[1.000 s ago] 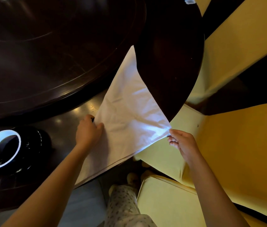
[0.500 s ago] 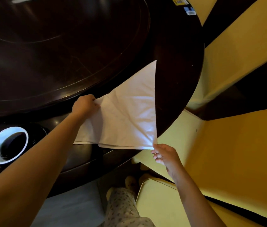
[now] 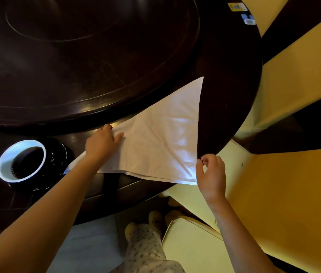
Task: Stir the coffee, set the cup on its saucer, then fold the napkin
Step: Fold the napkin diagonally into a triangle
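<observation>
On the dark tabletop (image 3: 224, 79), near its right-hand edge, a white napkin (image 3: 161, 146) lies folded into a triangle, its long point reaching toward the far right and its near edge running along the rim. At least 2 layers show along that near edge, so 1 diagonal fold looks already made. The left hand (image 3: 102, 143) rests flat on the napkin's left part, fingers spread and pressing the cloth down rather than gripping it. The right hand (image 3: 210, 172) sits at the near right corner, just off the table rim, with thumb and fingers curled close together; it touches the corner, but whether it pinches the cloth or has only just come to it cannot be told from this view.

Left of the napkin, well apart from both hands, the cup (image 3: 22, 160) stands on its dark saucer (image 3: 57, 154), white inside and filled with dark coffee. No spoon shows in or beside it. Judging by that, the stirring and the placing on the saucer appear done, and only the folding is left.

That last step seems partly through: the triangle is formed but its surface carries creases and the layers at the near edge do not sit exactly flush. Probably a second fold, or a smoothing of the edges, is what remains.

Yellow chair cushions (image 3: 283, 194) lie right of the table.
</observation>
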Tool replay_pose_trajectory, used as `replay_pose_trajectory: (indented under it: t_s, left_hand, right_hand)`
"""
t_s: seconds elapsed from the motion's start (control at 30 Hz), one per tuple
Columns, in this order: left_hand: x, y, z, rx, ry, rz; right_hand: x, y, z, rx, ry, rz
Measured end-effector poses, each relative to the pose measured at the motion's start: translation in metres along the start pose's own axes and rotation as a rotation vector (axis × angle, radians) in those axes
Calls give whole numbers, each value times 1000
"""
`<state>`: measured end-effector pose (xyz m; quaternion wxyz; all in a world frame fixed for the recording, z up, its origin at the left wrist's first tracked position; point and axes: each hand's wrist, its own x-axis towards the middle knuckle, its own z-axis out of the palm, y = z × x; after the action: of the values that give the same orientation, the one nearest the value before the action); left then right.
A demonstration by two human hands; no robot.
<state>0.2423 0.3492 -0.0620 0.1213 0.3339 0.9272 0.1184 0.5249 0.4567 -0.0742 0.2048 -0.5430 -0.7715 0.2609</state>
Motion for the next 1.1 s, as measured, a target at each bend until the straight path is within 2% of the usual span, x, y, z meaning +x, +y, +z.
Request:
replay_pose_trajectory:
  t_s: [0.07, 0.13, 0.2, 0.27, 0.37, 0.47, 0.73, 0.8, 0.93, 1.1]
  left_hand:
    - [-1, -3, -2, -11, -19, 0]
    - [0, -2, -6, -16, -49, 0]
    - [1, -1, -12, -7, -73, 17]
    - [3, 0, -21, -7, -65, 50]
    - [10, -1, -38, -11, -115, 82]
    - [18, -4, -54, 22, -314, 122]
    - [20, -42, -83, 13, -696, -12]
    - [18, -47, -86, 47, -674, 13]
    - [17, -43, -95, 23, -397, 67]
    - [22, -33, -115, 109, -353, 87]
  right_hand:
    - [17, -17, 10, -6, -19, -193]
    - [36, -34, 25, -12, -176, -336]
    - [50, -44, 44, -160, -383, -477]
    - [55, -42, 62, -364, -474, -576]
    - [54, -32, 72, -516, -431, -614]
    - [54, -32, 74, -548, -410, -624]
    - [52, -35, 75, -573, -416, -596]
    - [50, -35, 76, -567, -414, -574]
    - [44, -38, 75, -551, -403, -537]
    - [23, -48, 79, -494, -368, -379]
